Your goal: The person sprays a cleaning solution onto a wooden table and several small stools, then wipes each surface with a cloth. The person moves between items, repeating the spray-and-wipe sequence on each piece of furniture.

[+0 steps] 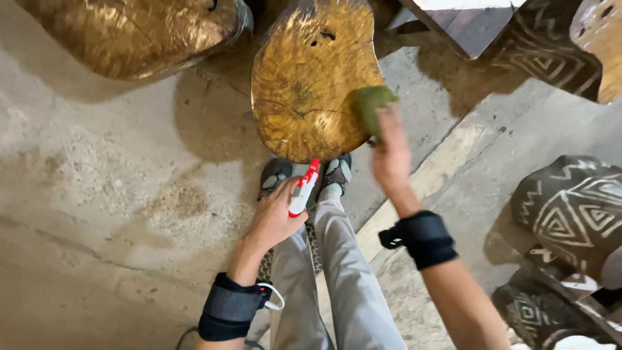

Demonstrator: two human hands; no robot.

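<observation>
Green cloth (373, 104) blurred, right hand (391, 155) gripping

I stood in a woodworking workshop or furniture storeroom: a bare concrete floor (97, 194), glossy varnished wood-slab stools (304, 78) across the top of the frame, and carved, zigzag-patterned wooden pieces (570, 207) at the right.

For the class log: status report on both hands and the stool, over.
Left hand gripping red-and-white spray bottle. Right hand pressing green pad on wooden stool top. Nothing in the way.
</observation>
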